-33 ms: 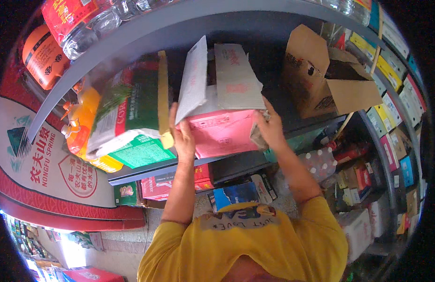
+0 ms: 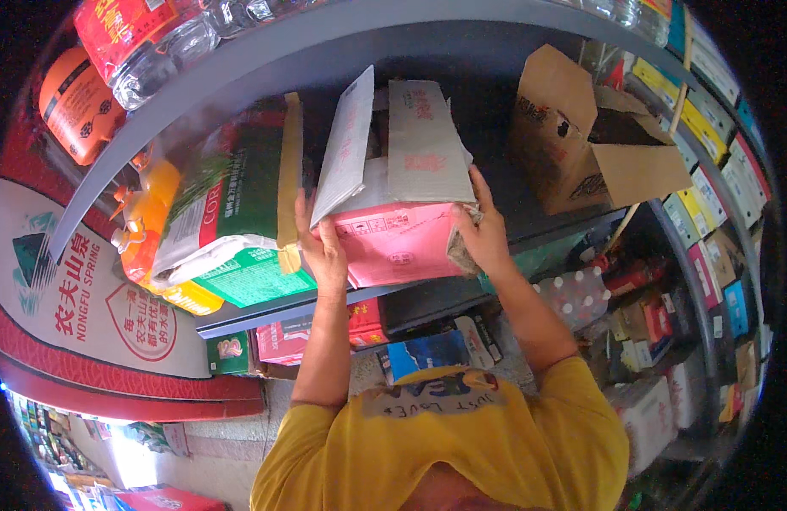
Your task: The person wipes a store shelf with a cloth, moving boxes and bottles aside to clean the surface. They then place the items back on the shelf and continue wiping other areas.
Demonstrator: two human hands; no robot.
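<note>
A pink cardboard box (image 2: pixel 397 251) sits at the shelf's front edge with its pale top flaps (image 2: pixel 429 145) standing up. My left hand (image 2: pixel 327 254) grips its left front corner, the thumb on the front top edge and the fingers reaching into the gap beside a dark green carton (image 2: pixel 248 192). At the opposite corner, which looks crumpled and greyish, my right hand (image 2: pixel 489 238) holds the box with fingers along the right side and thumb in front. What lies inside the box is hidden by the flaps.
An open brown carton (image 2: pixel 551 166) stands farther right on the dark shelf (image 2: pixel 487 102). Orange drink bottles (image 2: pixel 155 204) crowd the left end. Above curves a grey shelf edge (image 2: pixel 266 43) carrying water bottles. Lower down are a blue box (image 2: pixel 427 353) and wrapped bottles (image 2: pixel 576 294).
My left hand has shifted slightly left with the fingers against the green carton's edge. The right hand has turned a little, its thumb now nearer the front corner. The pink box has tilted slightly.
</note>
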